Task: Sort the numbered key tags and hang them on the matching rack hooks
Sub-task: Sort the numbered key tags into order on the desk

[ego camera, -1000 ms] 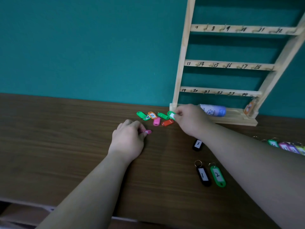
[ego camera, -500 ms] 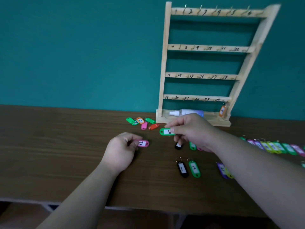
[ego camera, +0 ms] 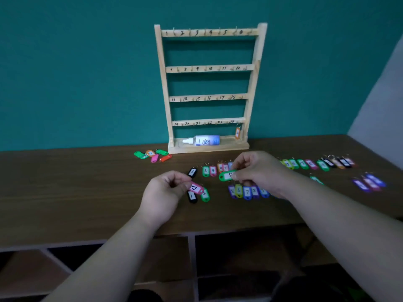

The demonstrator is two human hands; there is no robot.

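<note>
Above the surface (ego camera: 65, 192), left hand (ego camera: 162, 194) fingers pinch a pink tag (ego camera: 196, 188) marked 12, right hand (ego camera: 259, 171) fingers pinch a green tag (ego camera: 226, 175), before the rack (ego camera: 209, 68).

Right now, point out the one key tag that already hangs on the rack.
The orange tag, on the bottom rail's rightmost hook beside 24. All others are off the rack.

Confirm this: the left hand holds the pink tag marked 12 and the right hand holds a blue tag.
Wrong colour. In the head view the right hand holds a green tag, not blue. The left hand does hold the pink tag marked 12.
</note>
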